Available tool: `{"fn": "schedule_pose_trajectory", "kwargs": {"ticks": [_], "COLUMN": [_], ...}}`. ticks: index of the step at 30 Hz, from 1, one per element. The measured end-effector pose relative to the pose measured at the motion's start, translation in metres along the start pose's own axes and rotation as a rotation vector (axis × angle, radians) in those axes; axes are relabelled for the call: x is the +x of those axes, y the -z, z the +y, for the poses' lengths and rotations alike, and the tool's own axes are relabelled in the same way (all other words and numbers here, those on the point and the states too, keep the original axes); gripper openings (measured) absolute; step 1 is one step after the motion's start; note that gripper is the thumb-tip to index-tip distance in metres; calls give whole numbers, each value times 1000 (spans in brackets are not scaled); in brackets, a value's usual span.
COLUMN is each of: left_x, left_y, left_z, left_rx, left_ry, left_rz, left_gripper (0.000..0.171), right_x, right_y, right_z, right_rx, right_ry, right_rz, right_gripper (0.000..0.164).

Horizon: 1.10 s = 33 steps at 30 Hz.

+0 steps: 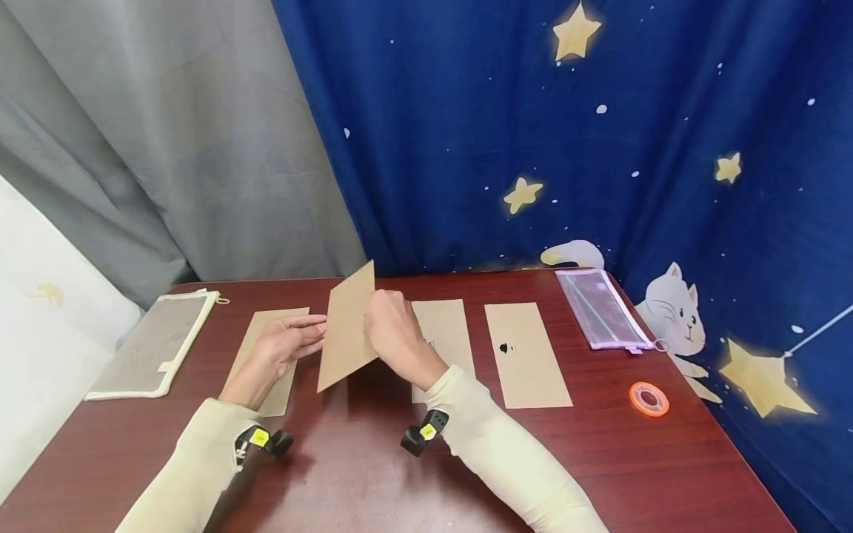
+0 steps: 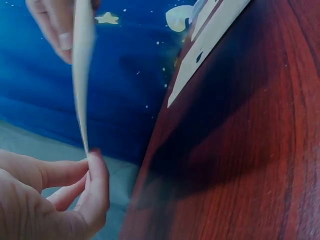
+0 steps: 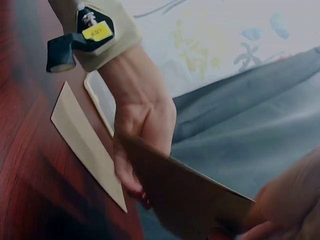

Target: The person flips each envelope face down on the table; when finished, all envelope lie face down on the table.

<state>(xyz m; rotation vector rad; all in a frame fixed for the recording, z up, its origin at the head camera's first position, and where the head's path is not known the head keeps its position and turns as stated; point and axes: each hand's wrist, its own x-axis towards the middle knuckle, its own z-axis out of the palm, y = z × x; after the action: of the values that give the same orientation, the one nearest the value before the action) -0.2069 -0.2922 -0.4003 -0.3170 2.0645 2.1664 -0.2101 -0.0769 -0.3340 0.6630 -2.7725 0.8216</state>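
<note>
A flat brown paper card [image 1: 348,329] stands on edge in the air between my two hands, over the middle of the table. My left hand [image 1: 285,342] pinches its near left edge between thumb and fingers, as the left wrist view shows up close. At the opposite edge my right hand [image 1: 400,332] grips the card with curled fingers. Below the left wrist lies a similar card [image 1: 275,400]. Another card [image 1: 445,326] lies partly hidden behind the right forearm. Farther right rests a third card [image 1: 533,370], printed with a small black mark.
On the left of the dark red table [image 1: 360,481] lies a white-edged mesh zip pouch [image 1: 156,337]. A lilac zip pouch [image 1: 593,303] is at the back right, with an orange ring-shaped roll [image 1: 637,403] in front of it. Curtains [image 1: 466,148] hang behind the table.
</note>
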Motion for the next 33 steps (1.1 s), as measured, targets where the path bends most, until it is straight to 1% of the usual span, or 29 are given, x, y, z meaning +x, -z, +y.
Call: {"fn": "schedule_pose_trajectory", "kwargs": {"ticks": [3, 5, 6, 9, 13, 15, 17, 19, 22, 26, 29, 33], "left_x": [-2, -4, -4, -4, -3, -1, 0, 2, 4, 5, 7, 10], "left_y": [4, 5, 4, 4, 3, 3, 2, 2, 0, -2, -5, -9], "left_z": [3, 3, 3, 3, 4, 4, 3, 1, -3, -11, -16, -22], "left_rx": [-5, -12, -16, 12, 82, 114, 159, 205, 293, 424, 501, 577], "left_ry": [-21, -29, -31, -47, -78, -81, -78, -75, -79, -103, -113, -96], "left_rz": [28, 40, 46, 59, 69, 78, 91, 97, 96, 98, 103, 117], "left_gripper": [48, 48, 49, 52, 51, 49, 46, 43, 40, 38, 36, 31], "right_x": [0, 1, 1, 1, -2, -4, -6, -6, -6, -5, -5, -5], "right_y": [0, -1, -2, -8, -20, -27, -34, -41, -51, -60, -64, -68], "right_z": [11, 17, 20, 30, 44, 51, 57, 62, 67, 70, 72, 74], "right_rx": [125, 188, 210, 253, 390, 478, 549, 589, 598, 530, 475, 431], "right_ry": [-45, -73, -82, -98, -162, -210, -253, -281, -307, -315, -329, -341], "right_rz": [-44, -64, -68, -75, -91, -100, -104, -104, -105, -120, -130, -129], "right_gripper": [40, 38, 32, 7, 30, 31, 26, 21, 19, 20, 20, 18]}}
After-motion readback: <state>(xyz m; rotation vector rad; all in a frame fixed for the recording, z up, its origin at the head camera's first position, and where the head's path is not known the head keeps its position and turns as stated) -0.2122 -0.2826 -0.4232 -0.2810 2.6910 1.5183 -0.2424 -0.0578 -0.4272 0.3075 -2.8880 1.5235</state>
